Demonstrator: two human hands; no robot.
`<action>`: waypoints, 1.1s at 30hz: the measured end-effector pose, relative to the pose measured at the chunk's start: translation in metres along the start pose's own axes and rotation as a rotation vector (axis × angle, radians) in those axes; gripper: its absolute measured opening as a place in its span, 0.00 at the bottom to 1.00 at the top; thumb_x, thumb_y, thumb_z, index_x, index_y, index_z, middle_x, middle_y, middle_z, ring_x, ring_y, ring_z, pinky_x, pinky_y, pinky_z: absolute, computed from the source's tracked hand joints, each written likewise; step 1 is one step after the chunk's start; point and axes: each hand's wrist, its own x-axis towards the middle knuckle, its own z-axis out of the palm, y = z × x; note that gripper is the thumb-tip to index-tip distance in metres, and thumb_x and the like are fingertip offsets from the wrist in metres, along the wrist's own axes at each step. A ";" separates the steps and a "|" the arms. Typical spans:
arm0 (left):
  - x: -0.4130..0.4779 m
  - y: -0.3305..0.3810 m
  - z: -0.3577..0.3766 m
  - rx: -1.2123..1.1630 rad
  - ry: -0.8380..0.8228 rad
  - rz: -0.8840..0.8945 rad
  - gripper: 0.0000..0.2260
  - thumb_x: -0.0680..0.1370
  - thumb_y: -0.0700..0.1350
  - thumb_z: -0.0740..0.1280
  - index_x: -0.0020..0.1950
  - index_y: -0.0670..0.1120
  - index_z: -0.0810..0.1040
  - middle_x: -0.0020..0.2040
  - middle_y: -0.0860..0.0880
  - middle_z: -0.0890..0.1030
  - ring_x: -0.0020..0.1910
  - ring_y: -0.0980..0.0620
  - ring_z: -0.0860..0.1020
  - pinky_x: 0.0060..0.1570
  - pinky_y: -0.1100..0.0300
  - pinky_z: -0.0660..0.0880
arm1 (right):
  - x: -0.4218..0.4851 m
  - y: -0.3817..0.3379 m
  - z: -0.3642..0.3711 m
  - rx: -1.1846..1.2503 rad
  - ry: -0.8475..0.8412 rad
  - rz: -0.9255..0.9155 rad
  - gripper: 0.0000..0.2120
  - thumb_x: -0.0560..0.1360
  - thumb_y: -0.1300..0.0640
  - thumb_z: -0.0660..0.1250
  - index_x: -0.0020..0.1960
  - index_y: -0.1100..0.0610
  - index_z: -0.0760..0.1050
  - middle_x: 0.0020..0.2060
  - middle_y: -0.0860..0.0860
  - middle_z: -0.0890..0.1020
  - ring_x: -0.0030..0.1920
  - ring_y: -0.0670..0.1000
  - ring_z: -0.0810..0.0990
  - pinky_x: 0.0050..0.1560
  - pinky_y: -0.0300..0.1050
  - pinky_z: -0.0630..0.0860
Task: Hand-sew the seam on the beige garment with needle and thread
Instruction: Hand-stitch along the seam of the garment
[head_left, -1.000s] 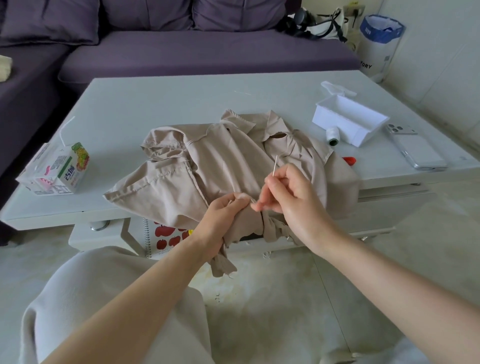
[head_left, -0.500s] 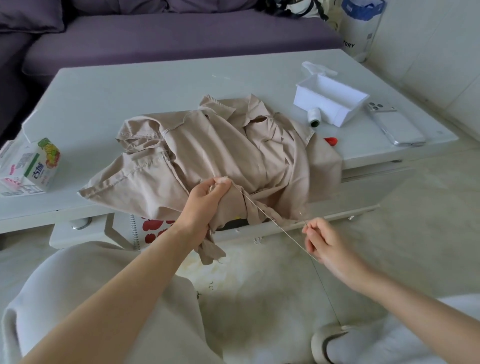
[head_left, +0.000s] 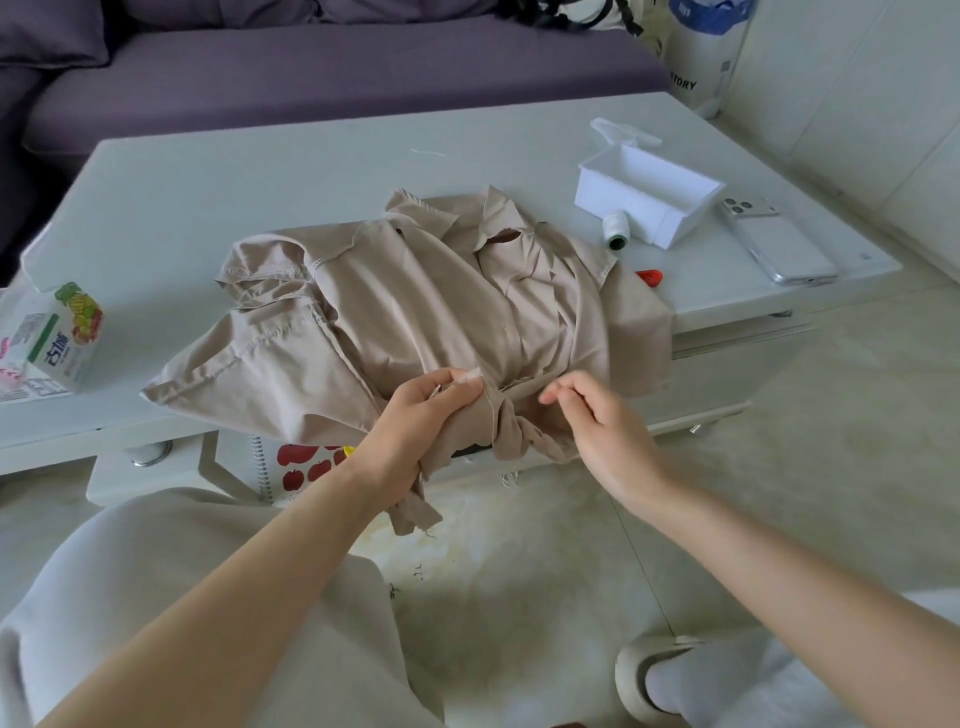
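At the near edge of the white bench (head_left: 234, 197), the beige garment (head_left: 415, 291) lies bunched, hem spilling over.
The left hand (head_left: 415, 415) grips a fold, thread (head_left: 490, 415) hanging by its thumb; the right hand (head_left: 597, 421) hovers just beside, fingers curled, and I cannot tell if it pinches anything.

The crumpled beige garment (head_left: 415, 312) lies mid-frame on the white desk (head_left: 260, 197), its bunched near edge hanging over the front. A pale thread (head_left: 491, 410) dangles there.

Matt beige cloth garment (head_left: 415, 312); glossy white table (head_left: 260, 197).
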 end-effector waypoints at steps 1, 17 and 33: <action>-0.001 0.001 0.000 -0.006 -0.009 -0.007 0.08 0.79 0.45 0.64 0.45 0.44 0.80 0.36 0.48 0.80 0.34 0.56 0.76 0.32 0.66 0.73 | 0.005 -0.008 0.003 0.029 -0.025 0.017 0.12 0.82 0.58 0.53 0.48 0.53 0.75 0.44 0.41 0.78 0.44 0.36 0.74 0.43 0.23 0.66; -0.005 0.001 -0.013 0.036 -0.044 -0.086 0.07 0.75 0.45 0.69 0.50 0.43 0.80 0.36 0.50 0.81 0.34 0.56 0.77 0.31 0.66 0.72 | 0.025 -0.024 0.005 0.174 -0.272 0.068 0.13 0.79 0.53 0.63 0.36 0.54 0.73 0.18 0.40 0.67 0.21 0.40 0.65 0.25 0.28 0.61; 0.003 -0.014 -0.016 0.137 0.107 0.015 0.05 0.77 0.45 0.68 0.44 0.45 0.81 0.35 0.51 0.81 0.34 0.57 0.77 0.33 0.63 0.74 | 0.015 -0.023 0.008 -0.188 -0.073 -0.120 0.15 0.82 0.61 0.53 0.60 0.57 0.76 0.55 0.47 0.78 0.54 0.39 0.72 0.55 0.21 0.61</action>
